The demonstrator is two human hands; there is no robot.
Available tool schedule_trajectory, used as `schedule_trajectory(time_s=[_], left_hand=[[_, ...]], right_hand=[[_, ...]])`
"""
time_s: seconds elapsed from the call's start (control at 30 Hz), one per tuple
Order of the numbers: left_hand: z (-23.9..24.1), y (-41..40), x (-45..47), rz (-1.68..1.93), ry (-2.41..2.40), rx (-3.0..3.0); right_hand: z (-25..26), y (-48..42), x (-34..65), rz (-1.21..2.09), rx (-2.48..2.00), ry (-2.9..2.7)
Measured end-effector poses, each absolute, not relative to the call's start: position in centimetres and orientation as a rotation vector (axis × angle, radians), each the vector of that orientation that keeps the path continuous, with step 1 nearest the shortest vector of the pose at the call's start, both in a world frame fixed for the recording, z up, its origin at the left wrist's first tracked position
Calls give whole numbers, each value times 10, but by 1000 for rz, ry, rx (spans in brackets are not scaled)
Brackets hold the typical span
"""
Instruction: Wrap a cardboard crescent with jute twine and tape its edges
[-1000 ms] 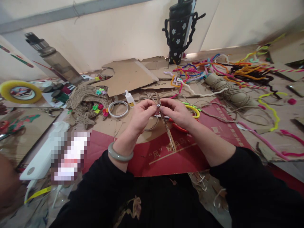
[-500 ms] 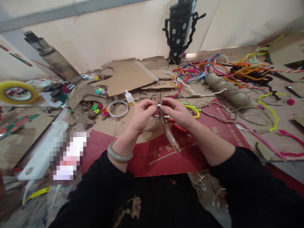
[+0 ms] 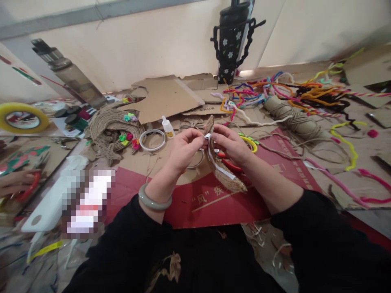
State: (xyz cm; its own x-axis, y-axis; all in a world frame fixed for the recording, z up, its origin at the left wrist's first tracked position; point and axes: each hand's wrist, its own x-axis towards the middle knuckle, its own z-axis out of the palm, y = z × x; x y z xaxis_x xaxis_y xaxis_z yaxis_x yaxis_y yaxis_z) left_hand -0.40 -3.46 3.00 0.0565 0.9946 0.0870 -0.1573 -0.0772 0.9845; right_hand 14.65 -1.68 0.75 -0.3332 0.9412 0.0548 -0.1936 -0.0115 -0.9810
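Note:
A curved, twine-covered brown piece stands tilted above the red card, with a white strip running along its face. My right hand holds it near the upper part, thumb and fingers closed around the edge. With a pinch, my left hand grips the small white end of the strip beside the piece. Behind my right hand lie a yellow ring and a red-handled tool, partly hidden. Left of my left hand are a silvery ring and a small white glue bottle.
A twine-wrapped piece with coloured flowers lies left, near a white glue gun. Another person's hand holds red scissors at the far left. Rightward are a twine roll and pipe cleaners. A black tumbler stands behind.
The brown piece has turned so its face with the white strip shows, its lower end shifting right. Another person's hand with red scissors has come in at the left.

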Motion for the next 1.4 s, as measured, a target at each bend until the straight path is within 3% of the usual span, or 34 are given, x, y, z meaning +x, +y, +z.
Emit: schedule_trajectory(time_s=[0.4,0.6,0.83,1.2,1.4], left_hand=[[30,-39,-4,1293,1047,1342],[30,-42,-5,1401,987,1465],[23,-38,-7,1442,1096,1566],[22,-37,-9,1543,1000,1963],[20,-38,-9,1591,917,2010]], right_hand=[[6,-9,149,1560,-835,-1224],[2,2,156,1378,-926,-1362],[5,-8,150,1566,-855,-1255],[-3,-2,152,1559,-795,-1312],[2,13,162,1352,-766,-1538]])
